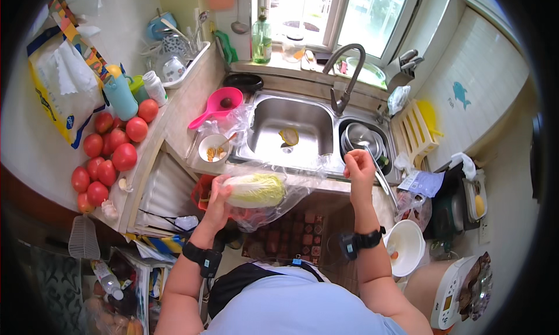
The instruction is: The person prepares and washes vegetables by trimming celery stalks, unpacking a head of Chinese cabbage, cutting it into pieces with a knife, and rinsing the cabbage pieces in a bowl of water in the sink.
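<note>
My left hand (218,199) grips the pale root end of a napa cabbage (255,191), held level in front of the sink's near edge. Clear plastic wrap (266,215) hangs loosely around and below the cabbage and spreads to the right. Over the near side of the small right basin, my right hand (360,166) is raised with its fingers curled in; nothing shows in it. Beneath that hand, metal bowls (361,136) are stacked in the basin. The large steel basin (266,116) holds a yellowish piece of food or peel (288,136) near its drain.
Left of the sink are a pink ladle-like scoop (218,105) and a white bowl (214,148) with a spoon. Several tomatoes (124,156) lie on the left counter. A grey faucet (349,79) arches behind the basins. At right stand a white tub (406,247) and a kitchen appliance (450,291).
</note>
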Available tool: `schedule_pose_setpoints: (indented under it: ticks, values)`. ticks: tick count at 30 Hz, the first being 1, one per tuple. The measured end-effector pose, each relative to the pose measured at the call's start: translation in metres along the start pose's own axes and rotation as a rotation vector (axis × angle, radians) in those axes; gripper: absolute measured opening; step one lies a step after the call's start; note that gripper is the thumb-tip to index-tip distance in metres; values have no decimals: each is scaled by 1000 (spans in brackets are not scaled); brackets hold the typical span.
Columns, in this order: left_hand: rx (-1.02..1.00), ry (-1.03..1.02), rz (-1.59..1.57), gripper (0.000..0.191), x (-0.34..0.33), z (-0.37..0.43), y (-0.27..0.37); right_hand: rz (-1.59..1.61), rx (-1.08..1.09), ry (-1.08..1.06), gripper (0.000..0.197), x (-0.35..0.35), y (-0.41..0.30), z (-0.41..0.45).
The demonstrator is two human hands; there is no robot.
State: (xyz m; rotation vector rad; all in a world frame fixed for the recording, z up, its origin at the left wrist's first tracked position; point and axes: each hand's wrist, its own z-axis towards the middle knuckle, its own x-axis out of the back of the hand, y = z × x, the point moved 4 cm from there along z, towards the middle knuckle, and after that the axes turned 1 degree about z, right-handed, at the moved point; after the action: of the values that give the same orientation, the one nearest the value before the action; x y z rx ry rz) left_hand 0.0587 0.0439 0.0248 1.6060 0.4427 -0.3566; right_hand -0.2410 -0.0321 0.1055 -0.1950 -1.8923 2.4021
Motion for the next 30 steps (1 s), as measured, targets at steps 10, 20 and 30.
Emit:
schedule_pose_setpoints:
  ticks: [10, 20, 30]
  values:
    - [-116, -14, 149, 55, 38, 17, 21, -115, -308, -1027, 36, -136, 64, -21]
    - [68, 211, 157, 18, 92, 12, -5, 42, -538, -1093, 58, -187, 100, -39]
    - [18, 377, 408, 10, 100, 13, -39, -96, -685, -910, 57, -172, 105, -39]
